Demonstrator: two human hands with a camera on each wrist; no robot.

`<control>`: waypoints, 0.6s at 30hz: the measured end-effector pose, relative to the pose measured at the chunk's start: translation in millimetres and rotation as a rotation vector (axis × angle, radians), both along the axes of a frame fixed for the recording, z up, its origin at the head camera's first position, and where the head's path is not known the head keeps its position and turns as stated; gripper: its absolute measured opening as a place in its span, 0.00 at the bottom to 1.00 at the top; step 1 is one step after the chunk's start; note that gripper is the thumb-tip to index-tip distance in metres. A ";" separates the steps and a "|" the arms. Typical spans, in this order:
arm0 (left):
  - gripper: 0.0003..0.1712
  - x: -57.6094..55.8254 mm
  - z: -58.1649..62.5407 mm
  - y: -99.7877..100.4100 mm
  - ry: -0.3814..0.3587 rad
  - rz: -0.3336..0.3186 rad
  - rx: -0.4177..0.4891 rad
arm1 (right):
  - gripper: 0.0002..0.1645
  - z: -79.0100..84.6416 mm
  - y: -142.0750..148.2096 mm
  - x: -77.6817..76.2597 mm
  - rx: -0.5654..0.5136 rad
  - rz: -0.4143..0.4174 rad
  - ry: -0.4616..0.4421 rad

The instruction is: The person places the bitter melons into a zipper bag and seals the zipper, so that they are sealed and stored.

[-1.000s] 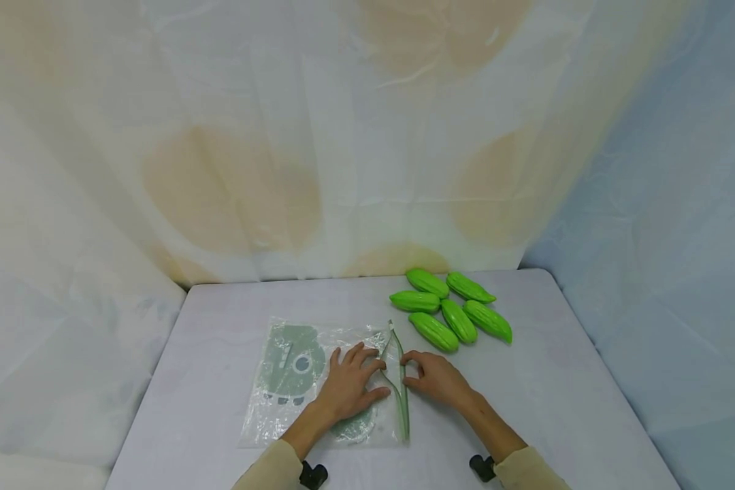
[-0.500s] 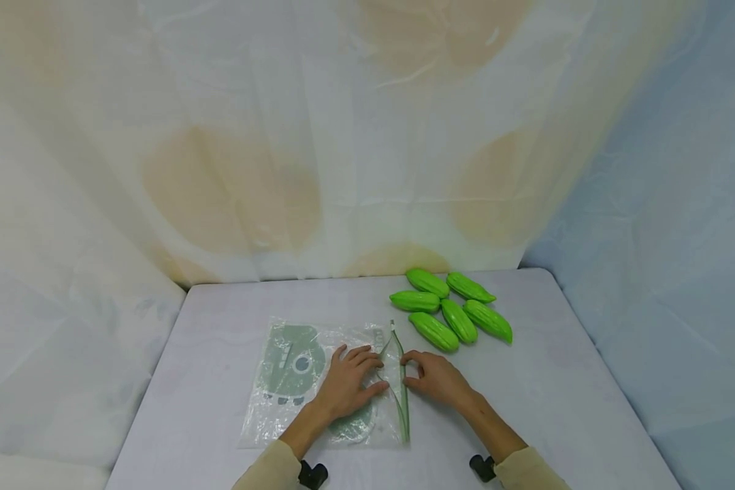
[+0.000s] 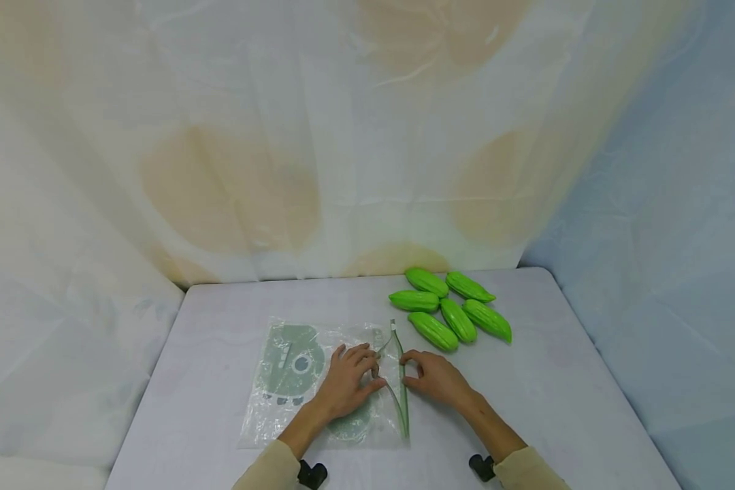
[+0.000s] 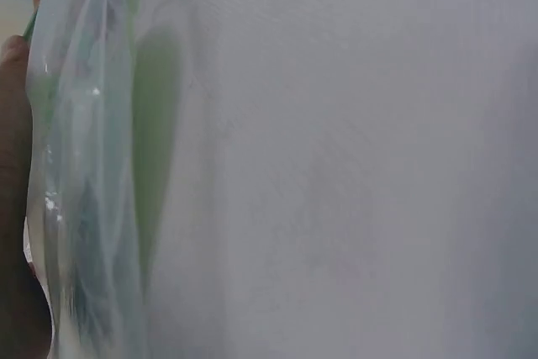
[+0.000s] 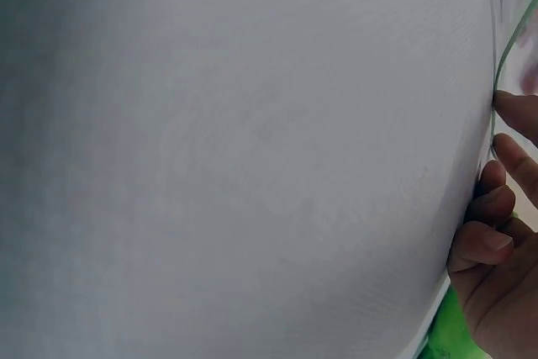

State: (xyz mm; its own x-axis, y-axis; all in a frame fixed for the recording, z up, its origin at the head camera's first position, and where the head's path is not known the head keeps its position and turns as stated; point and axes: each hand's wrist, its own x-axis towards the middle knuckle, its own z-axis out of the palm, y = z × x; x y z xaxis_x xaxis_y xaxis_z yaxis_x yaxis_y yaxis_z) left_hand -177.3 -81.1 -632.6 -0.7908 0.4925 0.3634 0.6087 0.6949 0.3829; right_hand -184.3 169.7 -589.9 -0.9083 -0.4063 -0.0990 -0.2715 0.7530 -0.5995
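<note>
Left hand: the left hand [image 3: 346, 382] lies over the right part of the bag, fingers moderately spread, thumb set apart, tips at the left lip [image 3: 395, 401] of its mouth (whether it truly pinches that lip, I cannot tell).
Right hand: the right hand [image 3: 437, 376] holds the right lip [image 3: 405, 396] at two spots, with index finger and thumb a little apart along it; the other fingers are curled in.
Bag: a clear plastic bag [image 3: 294, 361] with a pale green print lies flat on the desk [image 3: 557, 395], mostly left of and under the left hand.
Mouth: faces right, between the two hands; its green-edged lips are parted in the middle and meet at the far and near ends.
Vegetables: six bright green vegetables [image 3: 458, 320] cluster on the far right part of the desk, beyond the right hand and untouched.
Arms: pale sleeves [image 3: 271, 468], with a black device [image 3: 482, 467] at each wrist.
Backdrop: a pale cloth [image 3: 398, 156] with tan round patches hangs behind the far edge.
</note>
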 end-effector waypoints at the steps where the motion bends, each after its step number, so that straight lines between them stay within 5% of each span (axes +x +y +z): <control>1: 0.17 0.3 0.6 -0.8 0.002 -0.005 0.011 | 0.22 0.0 -0.1 0.1 0.004 -0.001 0.001; 18: 0.26 4.7 14.5 -0.4 0.078 -0.038 0.058 | 0.22 -1.6 1.4 2.6 0.009 0.013 0.024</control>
